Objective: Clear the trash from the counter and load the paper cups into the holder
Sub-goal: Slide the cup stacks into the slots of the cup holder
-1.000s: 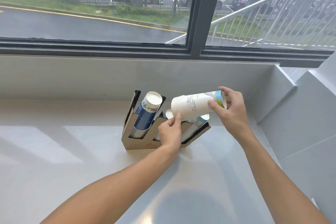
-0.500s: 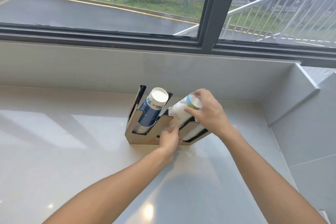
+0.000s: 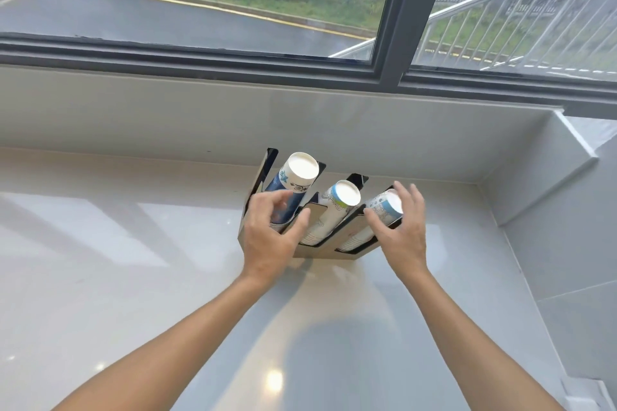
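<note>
Compared with half a second earlier, the white cup stack (image 3: 337,207) is no longer gripped by the right hand (image 3: 399,233); it is now seated in the middle slot of the holder (image 3: 320,248), tilted back, base end up. The left hand (image 3: 267,237), previously at the holder's front edge below that stack, is now seen spread over the holder's left part, in front of the blue cup stack (image 3: 293,182) in the left slot. Its grip is wide, fingers splayed; contact with the cups cannot be confirmed. The right hand's grip is likewise wide, fingers fanned around the light-blue cup stack (image 3: 384,210) in the right slot, nothing clasped. The holder is noted on the pale tabletop (image 3: 117,260), near the back wall under the window (image 3: 200,10).
</note>
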